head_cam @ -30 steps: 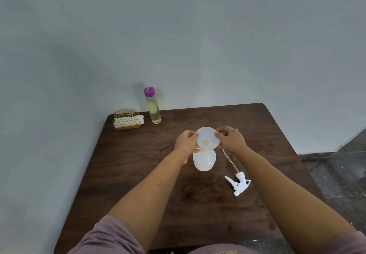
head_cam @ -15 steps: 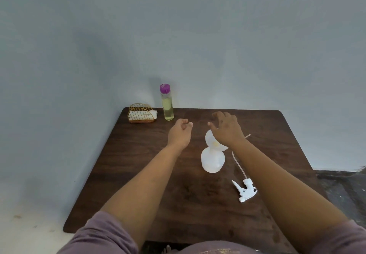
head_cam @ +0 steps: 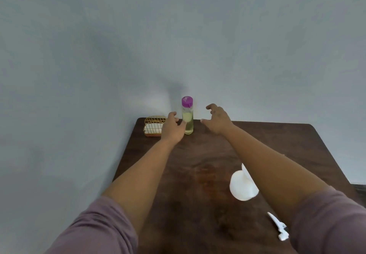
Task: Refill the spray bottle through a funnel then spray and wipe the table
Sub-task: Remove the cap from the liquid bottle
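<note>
Bare counter (head_cam: 198,174) between the forearms, wire basket (head_cam: 154,126) close left of the purple-capped bottle (head_cam: 187,115), wall right behind, white spray bottle (head_cam: 242,186) under right forearm.

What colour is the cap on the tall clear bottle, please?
Purple cap; the head view shows it clearly.

Both bare forearms stretched forward side by side, mauve sleeves at the elbows, left hand (head_cam: 172,127) with fingers loosely curved and thumb out, right hand (head_cam: 217,121) spread wide, fingers arched, both hands holding nothing
</note>
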The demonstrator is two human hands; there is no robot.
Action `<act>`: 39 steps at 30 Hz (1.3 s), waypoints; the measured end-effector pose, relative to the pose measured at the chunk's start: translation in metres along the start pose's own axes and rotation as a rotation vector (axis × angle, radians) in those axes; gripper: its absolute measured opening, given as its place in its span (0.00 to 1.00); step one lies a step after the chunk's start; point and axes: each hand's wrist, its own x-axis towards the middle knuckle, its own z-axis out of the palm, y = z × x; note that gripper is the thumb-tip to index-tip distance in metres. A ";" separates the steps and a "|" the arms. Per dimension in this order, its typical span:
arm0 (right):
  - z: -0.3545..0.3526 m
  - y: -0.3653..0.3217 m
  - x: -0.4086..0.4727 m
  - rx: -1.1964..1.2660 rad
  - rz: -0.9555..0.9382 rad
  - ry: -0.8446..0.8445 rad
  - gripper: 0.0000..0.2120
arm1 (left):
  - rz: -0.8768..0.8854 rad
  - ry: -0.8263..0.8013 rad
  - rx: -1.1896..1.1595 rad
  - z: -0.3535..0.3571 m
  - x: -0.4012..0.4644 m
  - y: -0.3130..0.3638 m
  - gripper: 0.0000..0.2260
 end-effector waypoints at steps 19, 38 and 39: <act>0.060 -0.036 0.116 0.012 -0.068 0.045 0.24 | 0.137 -0.098 -0.021 0.036 0.119 -0.017 0.18; 0.033 -0.024 -0.119 -0.083 -0.107 -0.106 0.22 | 0.198 -0.287 -0.235 0.009 -0.105 -0.062 0.16; 0.034 -0.020 -0.127 -0.077 -0.113 -0.110 0.22 | 0.186 -0.281 -0.234 0.011 -0.114 -0.065 0.16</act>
